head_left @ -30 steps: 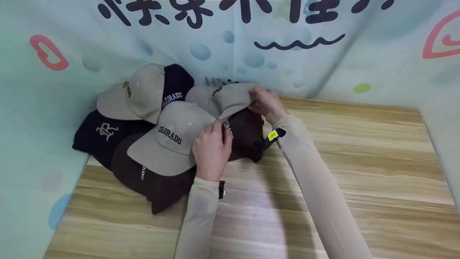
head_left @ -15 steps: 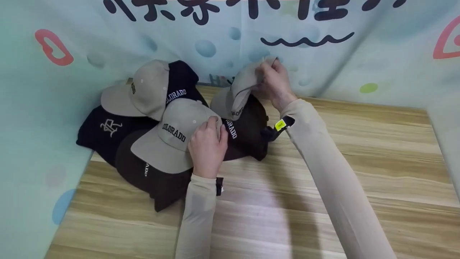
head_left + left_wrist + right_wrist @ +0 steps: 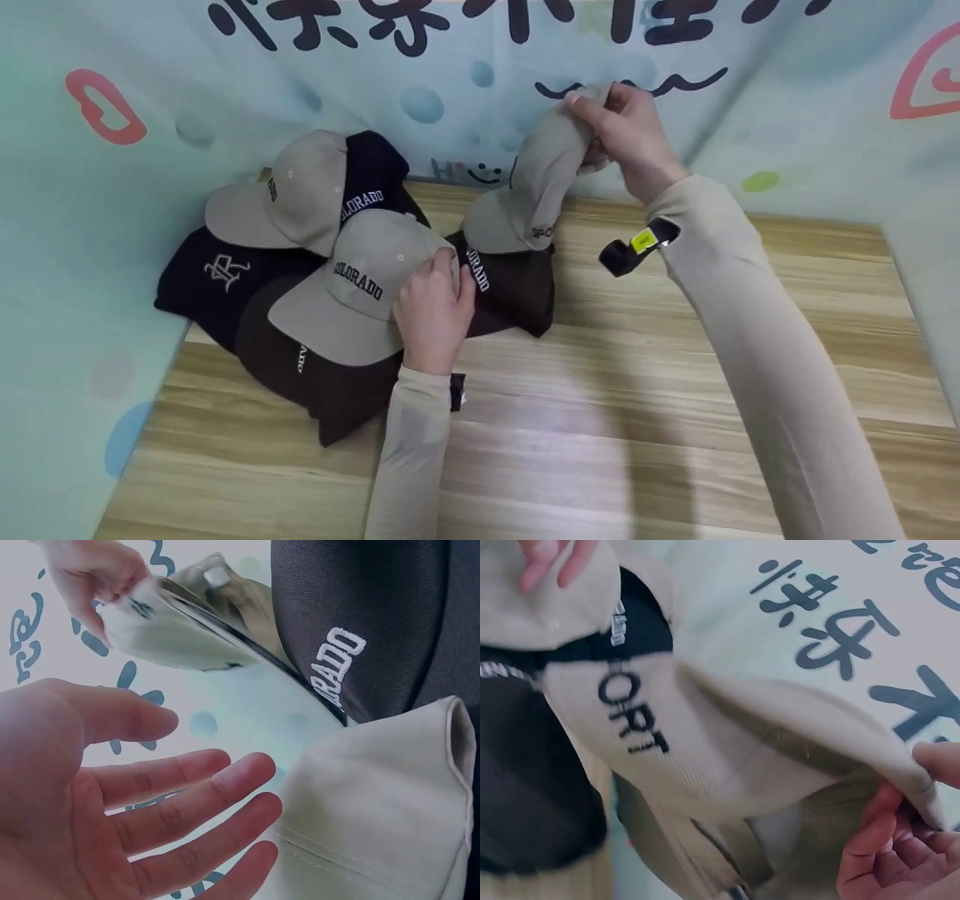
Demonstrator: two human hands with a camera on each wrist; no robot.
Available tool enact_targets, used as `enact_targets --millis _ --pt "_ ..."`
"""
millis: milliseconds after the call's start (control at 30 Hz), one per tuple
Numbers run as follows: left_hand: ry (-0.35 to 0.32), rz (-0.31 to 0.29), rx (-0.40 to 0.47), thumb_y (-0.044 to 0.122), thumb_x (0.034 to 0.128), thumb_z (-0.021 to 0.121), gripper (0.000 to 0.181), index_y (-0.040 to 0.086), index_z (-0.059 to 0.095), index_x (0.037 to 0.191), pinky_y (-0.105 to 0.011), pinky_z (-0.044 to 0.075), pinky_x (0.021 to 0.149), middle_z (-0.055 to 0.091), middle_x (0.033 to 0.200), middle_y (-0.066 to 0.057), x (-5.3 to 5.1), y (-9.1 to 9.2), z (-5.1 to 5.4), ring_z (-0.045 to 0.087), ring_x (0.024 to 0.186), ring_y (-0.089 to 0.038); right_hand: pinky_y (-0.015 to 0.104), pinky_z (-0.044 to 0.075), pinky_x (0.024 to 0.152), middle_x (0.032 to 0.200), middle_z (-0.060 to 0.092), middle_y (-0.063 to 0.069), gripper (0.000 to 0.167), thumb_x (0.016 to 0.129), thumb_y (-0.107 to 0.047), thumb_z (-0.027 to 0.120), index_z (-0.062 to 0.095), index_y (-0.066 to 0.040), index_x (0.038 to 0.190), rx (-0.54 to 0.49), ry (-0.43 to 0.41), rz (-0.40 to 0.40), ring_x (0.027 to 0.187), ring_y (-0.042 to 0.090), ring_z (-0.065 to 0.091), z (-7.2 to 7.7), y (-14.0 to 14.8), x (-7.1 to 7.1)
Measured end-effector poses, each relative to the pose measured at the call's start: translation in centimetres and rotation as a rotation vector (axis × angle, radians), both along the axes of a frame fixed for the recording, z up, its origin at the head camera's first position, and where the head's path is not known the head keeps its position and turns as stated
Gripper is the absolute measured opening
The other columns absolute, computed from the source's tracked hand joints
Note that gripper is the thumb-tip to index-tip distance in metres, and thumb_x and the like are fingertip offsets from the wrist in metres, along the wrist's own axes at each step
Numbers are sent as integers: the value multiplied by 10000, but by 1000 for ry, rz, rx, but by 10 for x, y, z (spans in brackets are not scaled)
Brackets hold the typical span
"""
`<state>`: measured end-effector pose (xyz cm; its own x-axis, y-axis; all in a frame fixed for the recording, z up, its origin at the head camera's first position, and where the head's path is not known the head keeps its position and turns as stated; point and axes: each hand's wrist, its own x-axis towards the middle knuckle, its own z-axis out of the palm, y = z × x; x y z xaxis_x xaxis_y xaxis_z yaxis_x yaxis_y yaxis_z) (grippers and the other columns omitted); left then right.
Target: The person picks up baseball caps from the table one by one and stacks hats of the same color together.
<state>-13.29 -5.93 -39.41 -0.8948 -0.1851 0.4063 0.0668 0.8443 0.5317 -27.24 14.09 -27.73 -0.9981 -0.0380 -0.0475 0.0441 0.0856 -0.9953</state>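
My right hand (image 3: 634, 139) pinches the edge of a beige baseball cap (image 3: 551, 169) between thumb and fingers, holding it raised at the back. Its brim hangs down over a dark brown cap (image 3: 517, 292). In the right wrist view, dark "ORT" lettering shows on the held cap (image 3: 727, 757), and its hollow inside faces the camera. My left hand (image 3: 435, 307) lies at the back edge of another beige cap (image 3: 360, 262), lettered COLORADO. The left wrist view shows that left hand (image 3: 165, 795) with fingers loosely extended, fingertips beside the beige cap (image 3: 367, 802).
At the left of the pile are another beige cap (image 3: 307, 187), a navy COLORADO cap (image 3: 379, 169), a navy cap with an emblem (image 3: 225, 274) and a brown cap (image 3: 322, 390). They lie on a wooden table (image 3: 750, 337). A printed cloth (image 3: 450, 82) hangs behind.
My right hand has lifted the beige cap up and to the right off the pile, and the cap has swung to hang brim down. My left hand has shifted only slightly.
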Motion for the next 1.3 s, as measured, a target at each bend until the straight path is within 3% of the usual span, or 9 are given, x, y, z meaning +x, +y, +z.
enact_targets --millis 233,533,733,867,1000,1100,1167,1233,1300 --pt "39 -28 18 148 909 645 200 15 671 1057 -498 501 591 678 868 -143 0 1 -2 645 720 -371 227 483 698 978 614 57 322 924 -319 661 617 -35 1070 192 -17 47 789 125 610 18 31 6" --pt "10 -28 -2 172 915 629 214 25 673 1065 -510 492 578 681 880 -139 1 4 -3 647 726 -389 192 480 650 974 617 47 361 934 -369 633 602 -42 1082 282 -78 136 743 115 602 31 68 16" --pt "-8 -26 -3 174 917 630 211 29 673 1063 -512 492 575 682 884 -133 2 4 -2 649 733 -387 180 474 738 992 604 27 418 941 -421 599 602 -30 1088 436 -84 242 814 126 617 42 89 20" --pt "-13 -29 -7 172 917 636 209 28 669 1065 -515 491 568 680 879 -138 1 3 -3 648 723 -392 164 457 771 996 588 34 401 944 -382 607 593 -2 1069 439 -76 279 840 131 602 46 96 23" --pt "-12 -36 -10 159 910 646 206 22 668 1063 -513 491 573 684 882 -140 1 3 -5 648 715 -392 182 489 716 959 597 31 328 915 -316 670 617 -9 1015 444 -67 254 796 129 597 47 99 26" --pt "-14 -39 -7 154 910 643 201 23 667 1061 -503 491 560 687 885 -142 1 3 -4 647 703 -390 194 457 639 867 572 18 298 894 -321 696 587 -44 875 581 -34 230 741 130 544 47 99 27" --pt "-17 -40 -6 156 914 639 199 26 666 1062 -497 492 553 687 887 -143 1 3 -4 647 698 -388 223 432 608 872 558 38 318 888 -337 698 541 -61 869 691 -25 221 731 145 518 46 100 28" --pt "-20 -39 -6 159 917 635 201 28 666 1066 -493 492 546 687 886 -146 2 3 -3 647 693 -388 254 415 617 947 571 96 363 886 -355 693 506 -47 933 779 -36 234 758 182 518 46 103 27" --pt "-24 -39 -9 161 919 632 201 27 665 1065 -496 493 552 686 881 -146 2 2 -3 648 698 -388 284 424 671 1089 559 154 420 893 -366 676 519 -38 1104 855 -64 278 832 228 529 45 106 26"
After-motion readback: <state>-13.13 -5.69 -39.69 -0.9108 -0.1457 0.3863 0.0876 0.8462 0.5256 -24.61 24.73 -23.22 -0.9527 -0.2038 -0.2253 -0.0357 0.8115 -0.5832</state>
